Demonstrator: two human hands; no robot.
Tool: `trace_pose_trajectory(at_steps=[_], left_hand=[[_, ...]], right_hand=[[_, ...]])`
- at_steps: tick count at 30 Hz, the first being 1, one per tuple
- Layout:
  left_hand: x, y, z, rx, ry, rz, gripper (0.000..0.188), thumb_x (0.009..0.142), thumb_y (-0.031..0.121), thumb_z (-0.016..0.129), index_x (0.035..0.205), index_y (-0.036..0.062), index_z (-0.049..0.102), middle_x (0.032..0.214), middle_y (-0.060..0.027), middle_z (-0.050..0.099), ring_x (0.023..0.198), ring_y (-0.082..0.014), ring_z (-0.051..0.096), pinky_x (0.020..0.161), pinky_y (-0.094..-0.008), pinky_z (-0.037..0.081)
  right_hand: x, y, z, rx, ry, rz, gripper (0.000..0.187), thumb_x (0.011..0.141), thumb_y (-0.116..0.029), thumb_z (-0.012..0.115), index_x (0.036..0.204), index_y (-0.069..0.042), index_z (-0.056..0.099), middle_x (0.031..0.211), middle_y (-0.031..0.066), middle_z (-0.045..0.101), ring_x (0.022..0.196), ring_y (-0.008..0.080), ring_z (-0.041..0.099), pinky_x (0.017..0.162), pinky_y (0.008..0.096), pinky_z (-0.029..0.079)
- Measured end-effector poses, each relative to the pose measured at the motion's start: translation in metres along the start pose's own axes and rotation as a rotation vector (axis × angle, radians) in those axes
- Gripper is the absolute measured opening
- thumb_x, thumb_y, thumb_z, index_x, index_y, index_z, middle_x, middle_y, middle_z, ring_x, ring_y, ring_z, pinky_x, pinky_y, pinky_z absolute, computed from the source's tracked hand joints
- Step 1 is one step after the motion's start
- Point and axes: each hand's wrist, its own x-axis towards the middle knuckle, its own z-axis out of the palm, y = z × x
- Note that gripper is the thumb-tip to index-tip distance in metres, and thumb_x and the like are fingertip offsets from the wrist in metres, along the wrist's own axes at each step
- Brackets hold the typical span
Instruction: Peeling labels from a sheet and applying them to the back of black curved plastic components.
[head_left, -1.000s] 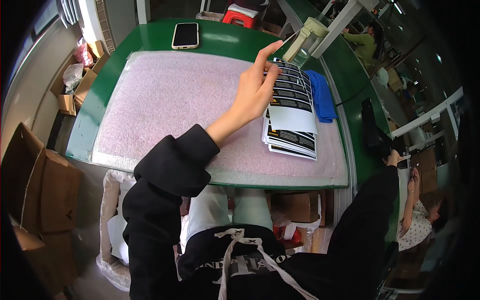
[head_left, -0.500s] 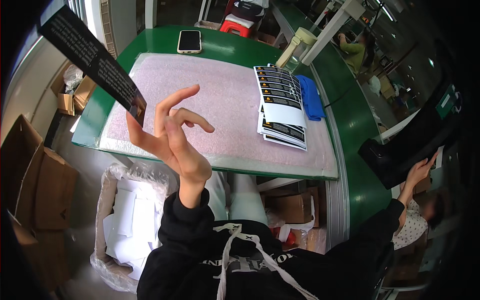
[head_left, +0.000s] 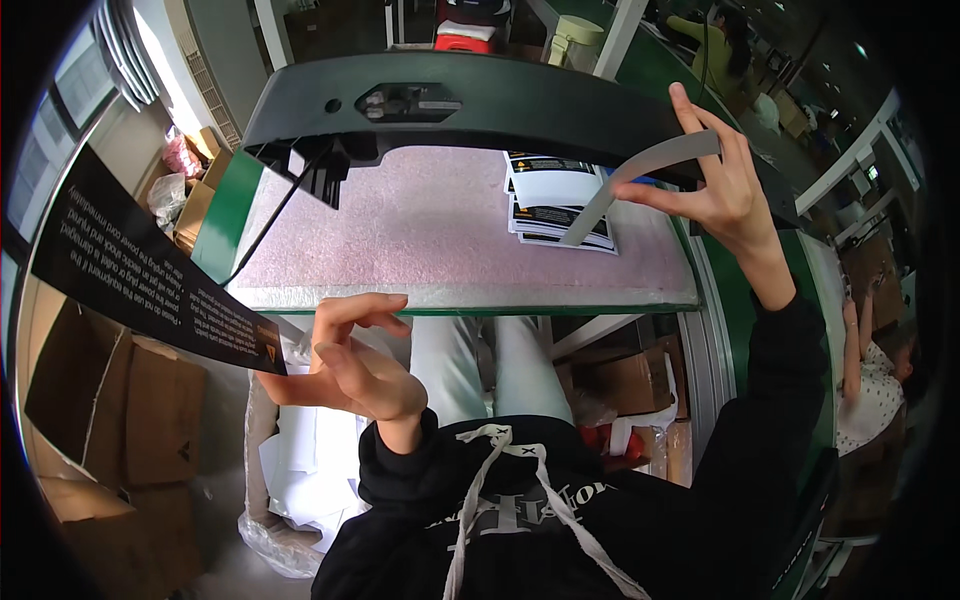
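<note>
My left hand (head_left: 350,365) holds a black printed warning label (head_left: 150,270) by its corner, between thumb and fingertip, with the other fingers loosely curled. The label stretches out to the left, past the table edge. A long black plastic housing (head_left: 520,105) spans the table in front of me. It has a round hole, a recessed socket-like opening and a black cable (head_left: 275,225) hanging from its left part. At the housing's right end is my right hand (head_left: 725,185), fingers raised, with a curved pale paper strip (head_left: 610,190) held between them.
Behind the strip lies a stack of labels (head_left: 560,225) on the padded mat (head_left: 400,230) of the green table. A box of white paper scraps (head_left: 300,470) stands below left, beside open cartons (head_left: 160,410). Other people (head_left: 870,390) sit at the right.
The black housing has come from the right onto the table before me. My right hand has moved inward and released its grip on it. My left hand has lowered with the label.
</note>
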Motion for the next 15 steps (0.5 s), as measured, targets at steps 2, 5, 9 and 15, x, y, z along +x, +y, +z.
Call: trace_pose_trajectory(at_steps=[2, 5, 9, 15], left_hand=[[0.002, 0.0, 0.0, 0.035, -0.008, -0.02, 0.044, 0.102, 0.029, 0.024, 0.141, 0.0261, 0.002, 0.07, -0.0183, 0.063, 0.045, -0.0178, 0.053, 0.05, -0.0259, 0.043], [0.005, 0.001, 0.01, 0.046, -0.016, -0.013, 0.048, 0.101, 0.034, 0.025, 0.141, 0.0219, 0.001, 0.075, -0.0176, 0.064, 0.049, -0.0188, 0.055, 0.058, -0.0284, 0.044], [0.0, 0.015, 0.039, 0.06, -0.169, -0.313, 0.067, 0.099, 0.041, 0.029, 0.142, 0.0122, -0.014, 0.088, -0.0198, 0.065, 0.065, -0.0231, 0.06, 0.066, -0.0322, 0.043], [-0.024, 0.038, 0.087, 0.213, -0.265, -0.279, 0.075, 0.093, 0.015, 0.051, 0.146, 0.0044, -0.001, 0.144, -0.0221, 0.017, 0.129, -0.0279, 0.03, 0.109, -0.0421, 0.022]], right_hand=[[0.007, -0.019, 0.005, 0.047, -0.01, -0.05, 0.056, 0.07, -0.051, 0.074, 0.121, -0.044, 0.053, 0.127, 0.0228, 0.054, 0.094, 0.0305, 0.06, 0.074, 0.0353, 0.051], [0.01, -0.04, 0.009, 0.105, 0.005, -0.03, 0.059, 0.07, -0.056, 0.073, 0.123, -0.042, 0.053, 0.127, 0.0244, 0.053, 0.096, 0.0336, 0.059, 0.076, 0.0384, 0.051], [0.005, -0.059, -0.002, 0.163, 0.021, 0.126, 0.07, 0.073, -0.067, 0.063, 0.132, -0.034, 0.044, 0.124, 0.0244, 0.055, 0.102, 0.0354, 0.06, 0.081, 0.0389, 0.05], [-0.004, -0.094, -0.018, 0.223, 0.037, 0.12, 0.07, 0.085, -0.062, 0.048, 0.143, -0.039, 0.017, 0.122, 0.0243, 0.057, 0.11, 0.0361, 0.059, 0.098, 0.0417, 0.045]])
